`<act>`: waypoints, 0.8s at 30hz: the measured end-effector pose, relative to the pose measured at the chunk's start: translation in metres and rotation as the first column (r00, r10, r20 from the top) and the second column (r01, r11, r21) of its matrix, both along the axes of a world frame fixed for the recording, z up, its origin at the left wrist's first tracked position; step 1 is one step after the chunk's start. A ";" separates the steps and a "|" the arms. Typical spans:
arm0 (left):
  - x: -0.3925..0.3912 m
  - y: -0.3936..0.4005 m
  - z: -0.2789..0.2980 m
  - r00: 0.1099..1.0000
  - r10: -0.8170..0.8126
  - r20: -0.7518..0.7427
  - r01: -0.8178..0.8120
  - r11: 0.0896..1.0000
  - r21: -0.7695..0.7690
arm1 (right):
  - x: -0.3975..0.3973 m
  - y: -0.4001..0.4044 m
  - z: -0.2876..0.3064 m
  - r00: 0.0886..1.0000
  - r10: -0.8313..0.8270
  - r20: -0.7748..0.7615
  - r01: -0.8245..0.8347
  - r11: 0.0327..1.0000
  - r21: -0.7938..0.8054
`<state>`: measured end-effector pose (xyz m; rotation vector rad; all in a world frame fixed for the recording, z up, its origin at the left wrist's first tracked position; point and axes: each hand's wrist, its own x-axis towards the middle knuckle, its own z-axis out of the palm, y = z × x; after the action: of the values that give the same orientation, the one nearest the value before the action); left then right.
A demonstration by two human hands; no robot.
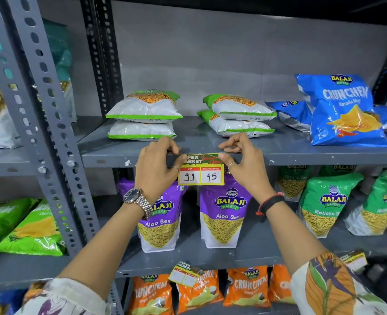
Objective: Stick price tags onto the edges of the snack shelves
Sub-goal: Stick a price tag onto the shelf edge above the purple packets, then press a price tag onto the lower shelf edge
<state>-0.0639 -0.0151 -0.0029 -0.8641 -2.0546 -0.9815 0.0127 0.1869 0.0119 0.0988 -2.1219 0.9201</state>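
Two hands worked one price tag against the front edge of the grey shelf, above the purple Aloo Sev packs. The left hand and right hand each pressed a thumb on a top corner of the tag, fingers curled over the lip. The sticking step looked in hand; next would likely come smoothing the top strip flat. Bare edge ran free on both sides, and the white packs sat well behind the lip.
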 end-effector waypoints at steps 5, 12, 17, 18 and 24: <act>0.009 -0.015 -0.018 0.989 -0.138 -0.048 0.145 0.971 0.189 | 0.011 0.009 -0.007 0.997 0.054 -0.047 -0.055 0.998 -0.027; 0.023 -0.047 -0.127 1.000 0.020 -0.016 -0.020 0.999 -0.032 | 0.037 0.012 -0.112 0.988 -0.081 -0.132 0.081 0.997 0.000; 0.031 -0.045 -0.218 0.974 -0.075 0.212 0.155 0.907 -0.391 | 0.044 0.008 -0.234 0.886 -0.068 0.460 0.034 0.996 0.081; 0.033 -0.044 -0.230 0.968 -0.074 0.239 0.173 0.888 -0.425 | 0.047 0.005 -0.253 0.833 -0.069 0.549 0.032 0.997 0.077; 0.019 -0.027 -0.285 0.966 0.081 0.244 0.060 0.851 -0.521 | 0.047 -0.011 -0.330 0.765 -0.164 0.623 0.028 0.975 0.222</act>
<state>-0.0452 -0.0425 -0.2882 -1.0357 -2.6153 -0.5378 0.0597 0.1764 -0.3177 -0.2646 -2.8257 0.7315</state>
